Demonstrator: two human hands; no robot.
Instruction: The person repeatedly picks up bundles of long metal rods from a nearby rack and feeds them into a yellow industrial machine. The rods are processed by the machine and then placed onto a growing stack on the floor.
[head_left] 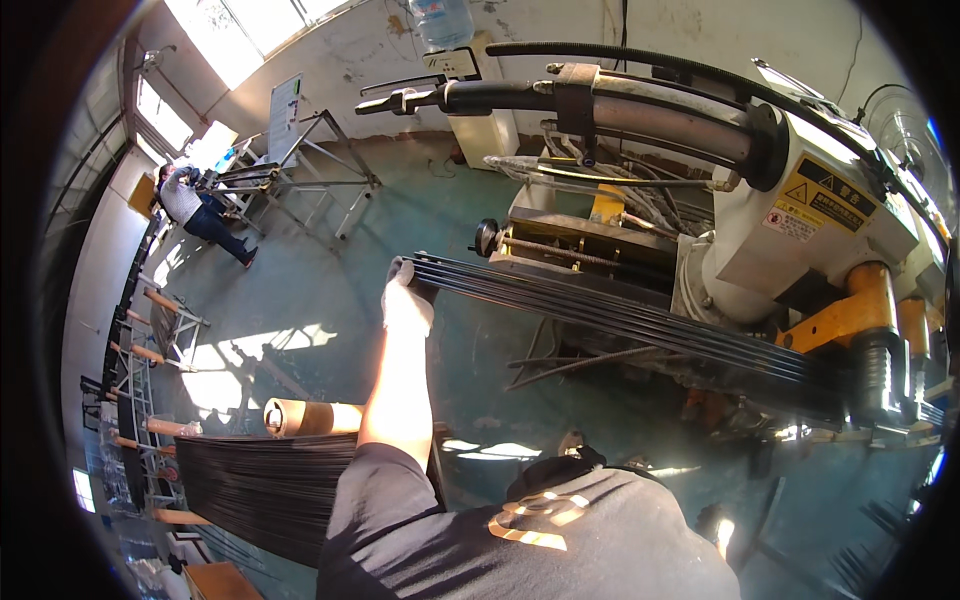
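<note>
left hand [407, 300] in a pale work glove, arm stretched forward, fingers wrapped around the near end of a bundle of thin dark metal rods [620, 315]. grip looks closed on the rod ends; individual fingers too small to tell apart. right hand not in view, can't tell its state.

the rods lie side by side in a flat row, running from the glove toward the right and slightly down, into the orange and black clamp head [870, 350] of a large white bending machine [800, 230]. far ends disappear in shadow at the clamp.

machine carries a long grey cylinder with black hose [620, 105] across its top, plus a yellow warning sticker on the white housing.

lower left: a big stack of similar dark rods [260, 490] lies on a rack, with a tan cardboard tube [310, 417] just above it, near the person's left elbow.

floor is teal-painted concrete [320, 290] with sun patches. another person in a grey top [195, 205] bends over a metal frame stand far off at upper left, well apart.
</note>
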